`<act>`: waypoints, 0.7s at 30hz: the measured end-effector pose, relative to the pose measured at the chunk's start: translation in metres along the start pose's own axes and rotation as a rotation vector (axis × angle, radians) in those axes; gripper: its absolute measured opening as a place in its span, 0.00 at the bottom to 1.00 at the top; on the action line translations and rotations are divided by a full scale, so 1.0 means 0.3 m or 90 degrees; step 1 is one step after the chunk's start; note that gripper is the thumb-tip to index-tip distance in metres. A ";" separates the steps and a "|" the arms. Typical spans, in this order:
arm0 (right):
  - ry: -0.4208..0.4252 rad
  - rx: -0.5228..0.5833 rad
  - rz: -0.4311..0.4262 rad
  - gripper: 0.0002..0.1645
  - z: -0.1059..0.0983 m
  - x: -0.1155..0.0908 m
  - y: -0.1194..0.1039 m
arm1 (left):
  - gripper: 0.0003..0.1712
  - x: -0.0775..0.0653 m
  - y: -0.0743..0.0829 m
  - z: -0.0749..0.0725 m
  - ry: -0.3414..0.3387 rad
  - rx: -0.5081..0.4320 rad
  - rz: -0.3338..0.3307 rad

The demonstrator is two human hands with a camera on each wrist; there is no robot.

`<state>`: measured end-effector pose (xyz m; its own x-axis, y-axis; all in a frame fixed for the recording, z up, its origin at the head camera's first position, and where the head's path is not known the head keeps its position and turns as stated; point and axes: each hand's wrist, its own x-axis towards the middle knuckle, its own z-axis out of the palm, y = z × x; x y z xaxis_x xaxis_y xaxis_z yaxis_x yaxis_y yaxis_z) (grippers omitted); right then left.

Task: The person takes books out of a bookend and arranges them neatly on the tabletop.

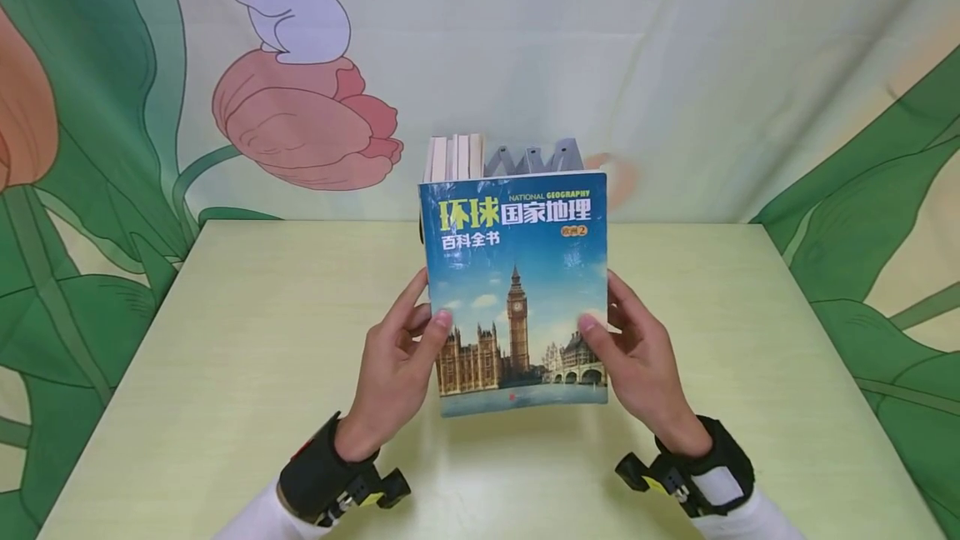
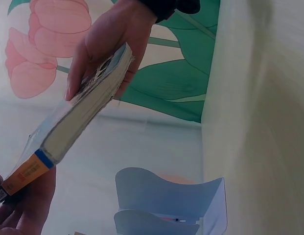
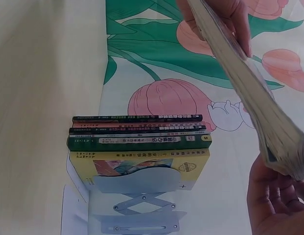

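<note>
now, book (image 1: 517,290) between left hand (image 1: 396,375) and right hand (image 1: 647,367), gripped from both sides.

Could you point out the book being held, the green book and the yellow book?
Held book (image 1: 517,294): head view, middle of its front cover.
Green book (image 3: 139,142): right wrist view, on its spine.
Yellow book (image 3: 137,166): right wrist view, coloured picture on its outside.
</note>
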<state>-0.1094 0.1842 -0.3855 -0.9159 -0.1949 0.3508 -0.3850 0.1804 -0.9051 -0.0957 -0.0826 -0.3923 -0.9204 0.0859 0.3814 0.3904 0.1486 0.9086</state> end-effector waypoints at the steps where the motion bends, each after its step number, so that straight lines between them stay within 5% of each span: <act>1: 0.001 -0.002 0.001 0.36 0.000 -0.001 0.001 | 0.33 -0.001 -0.002 -0.002 0.000 0.003 -0.002; 21: -0.014 -0.110 0.091 0.35 -0.016 -0.026 0.065 | 0.33 -0.002 -0.059 -0.009 -0.025 0.051 -0.084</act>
<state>-0.1104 0.1940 -0.4047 -0.9606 -0.1758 0.2155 -0.2673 0.3703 -0.8896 -0.1023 -0.0879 -0.4081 -0.9630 0.0983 0.2509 0.2676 0.2396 0.9333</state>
